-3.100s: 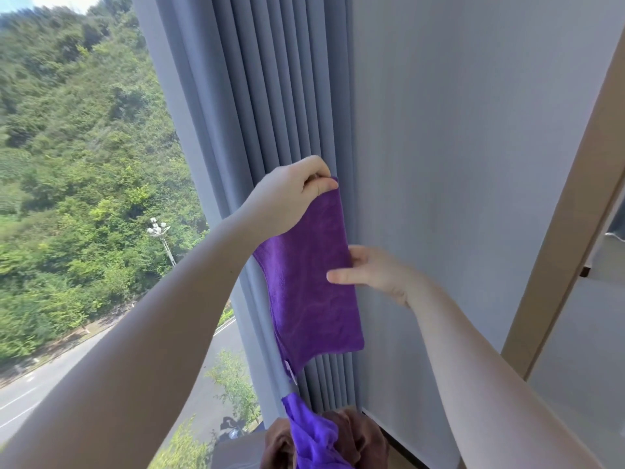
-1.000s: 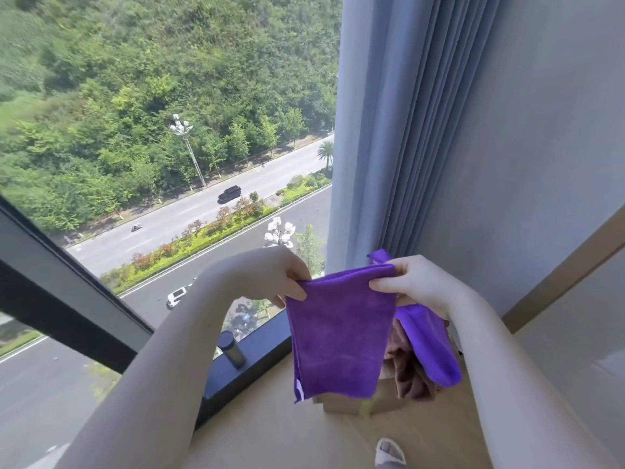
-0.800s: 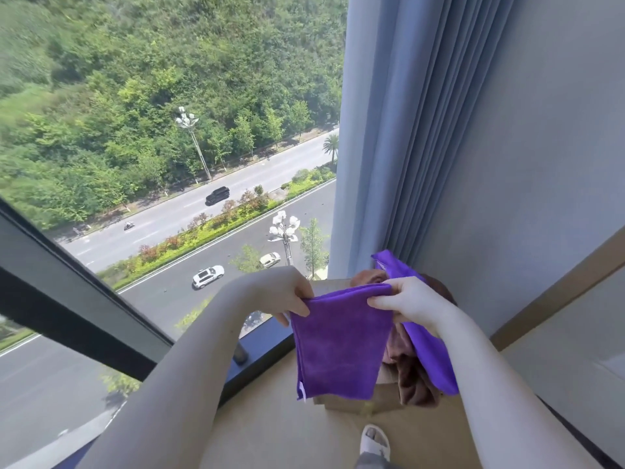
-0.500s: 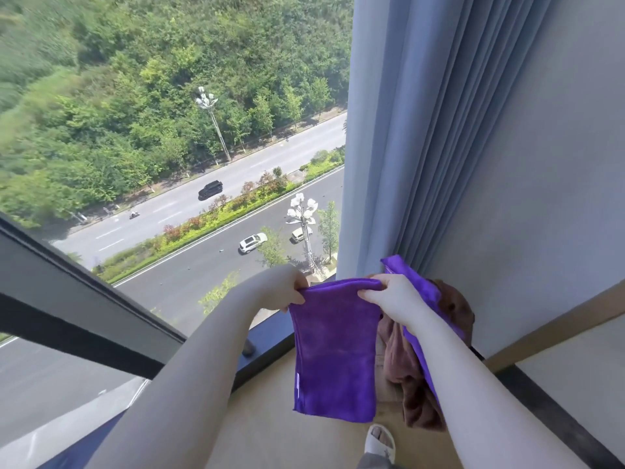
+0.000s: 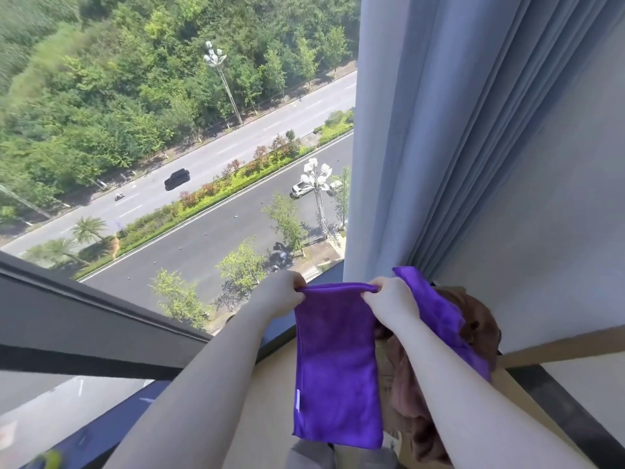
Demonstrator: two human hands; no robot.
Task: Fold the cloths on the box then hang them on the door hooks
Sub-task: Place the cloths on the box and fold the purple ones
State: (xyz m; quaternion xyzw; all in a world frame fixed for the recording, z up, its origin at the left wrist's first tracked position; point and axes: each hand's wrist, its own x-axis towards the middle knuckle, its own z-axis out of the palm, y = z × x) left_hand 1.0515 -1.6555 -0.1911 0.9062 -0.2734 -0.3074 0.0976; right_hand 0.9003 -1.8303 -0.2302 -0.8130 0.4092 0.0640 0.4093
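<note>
A folded purple cloth (image 5: 338, 367) hangs in front of me as a narrow strip with a small white label near its lower left edge. My left hand (image 5: 282, 292) pinches its top left corner and my right hand (image 5: 389, 301) pinches its top right corner. Behind my right arm a second purple cloth (image 5: 439, 316) lies draped over a brown cloth (image 5: 473, 319); both rest on a cardboard box (image 5: 385, 353) that is mostly hidden. No door hooks are in view.
A large window (image 5: 169, 164) with a dark frame (image 5: 67, 319) fills the left side. A grey-blue curtain (image 5: 422, 130) hangs beside a grey wall (image 5: 558, 198). A light wooden floor (image 5: 263, 418) lies below, with a dark strip (image 5: 558, 407) along the wall.
The cloth went from being held high by my left hand alone to hanging low with both hands pinching its top corners. My view tilted downward and the hands drew slightly closer together.
</note>
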